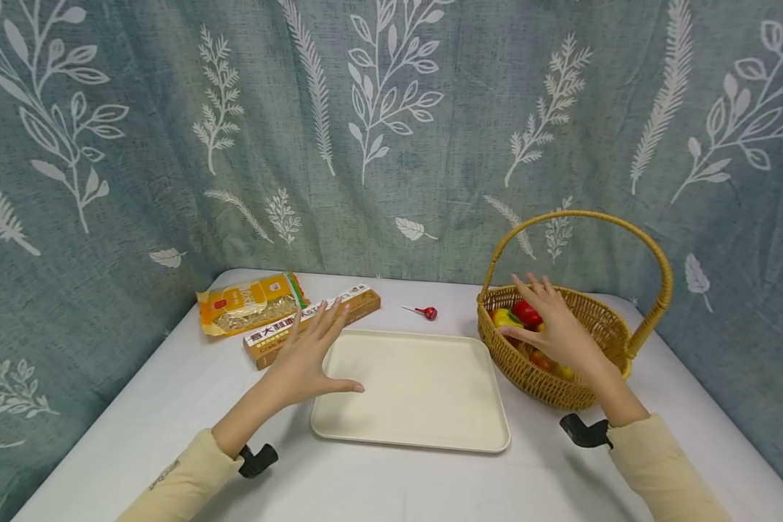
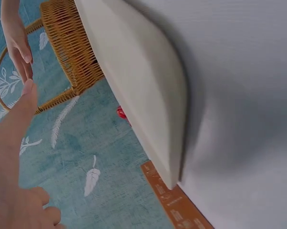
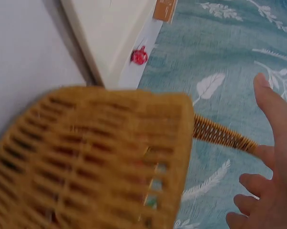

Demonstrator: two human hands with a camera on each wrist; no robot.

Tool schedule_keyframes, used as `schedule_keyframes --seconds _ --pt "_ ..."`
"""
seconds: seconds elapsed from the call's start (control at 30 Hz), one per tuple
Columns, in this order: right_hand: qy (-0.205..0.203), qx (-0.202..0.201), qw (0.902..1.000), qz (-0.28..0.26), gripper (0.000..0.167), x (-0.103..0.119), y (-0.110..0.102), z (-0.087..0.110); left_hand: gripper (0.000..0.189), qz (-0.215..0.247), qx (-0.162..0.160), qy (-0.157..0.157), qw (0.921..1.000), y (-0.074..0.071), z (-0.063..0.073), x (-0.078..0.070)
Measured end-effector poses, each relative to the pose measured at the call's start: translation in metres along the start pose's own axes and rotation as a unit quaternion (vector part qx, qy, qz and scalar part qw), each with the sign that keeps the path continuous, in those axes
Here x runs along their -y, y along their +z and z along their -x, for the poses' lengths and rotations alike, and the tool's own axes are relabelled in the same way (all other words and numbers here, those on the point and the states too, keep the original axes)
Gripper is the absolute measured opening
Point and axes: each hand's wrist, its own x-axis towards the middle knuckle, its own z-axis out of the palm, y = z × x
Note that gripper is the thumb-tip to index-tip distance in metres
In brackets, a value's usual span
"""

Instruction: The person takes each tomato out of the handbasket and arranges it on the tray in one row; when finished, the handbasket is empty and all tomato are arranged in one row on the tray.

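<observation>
My left hand (image 1: 309, 366) hovers with spread fingers over the left edge of a cream tray (image 1: 417, 391), holding nothing. Behind it lie a pasta box (image 1: 313, 324) and a yellow-orange bag of dry food (image 1: 251, 303). My right hand (image 1: 554, 326) is held above the wicker basket (image 1: 541, 380), thumb and fingers apart, with nothing in its grasp. Inside the basket are a red pepper (image 1: 526, 313), a yellow one (image 1: 505, 319) and other red and yellow produce partly hidden by the hand and rim. A red lollipop (image 1: 429, 313) rests behind the tray.
The basket's tall arched handle (image 1: 662, 290) rises over its right side. A patterned green-blue curtain (image 1: 391, 145) hangs along the back and sides of the white table (image 1: 391, 482). The tray has a low raised rim.
</observation>
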Motion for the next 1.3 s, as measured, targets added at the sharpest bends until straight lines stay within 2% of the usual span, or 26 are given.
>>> schedule_keyframes --seconds 0.23,0.37,0.5,0.6,0.77,1.03,1.3 --pt "0.017 0.017 0.9997 -0.007 0.091 -0.022 -0.014 0.002 0.130 0.088 0.039 -0.015 0.9952 0.004 0.016 0.014" --pt "0.044 0.037 0.9983 0.002 0.092 -0.033 -0.020 0.004 0.132 0.129 0.058 -0.016 0.9898 0.006 0.022 0.021" --pt "0.072 0.061 0.9955 0.009 0.094 -0.045 -0.025 0.005 0.131 0.176 0.095 -0.015 0.9797 0.010 0.026 0.027" --pt "0.074 0.070 0.9948 0.010 0.091 -0.053 -0.028 0.004 0.129 0.209 0.130 -0.018 0.9691 0.013 0.030 0.032" --pt "0.060 0.084 0.9947 0.010 0.085 -0.064 -0.031 0.005 0.129 0.226 0.171 -0.027 0.9587 0.019 0.035 0.040" --pt "0.062 0.116 0.9905 -0.040 0.081 -0.081 -0.033 0.002 0.126 0.263 0.201 -0.010 0.9435 0.024 0.038 0.048" --pt "0.052 0.147 0.9867 -0.045 0.073 -0.093 -0.034 0.002 0.121 0.274 0.221 -0.007 0.9358 0.026 0.039 0.052"
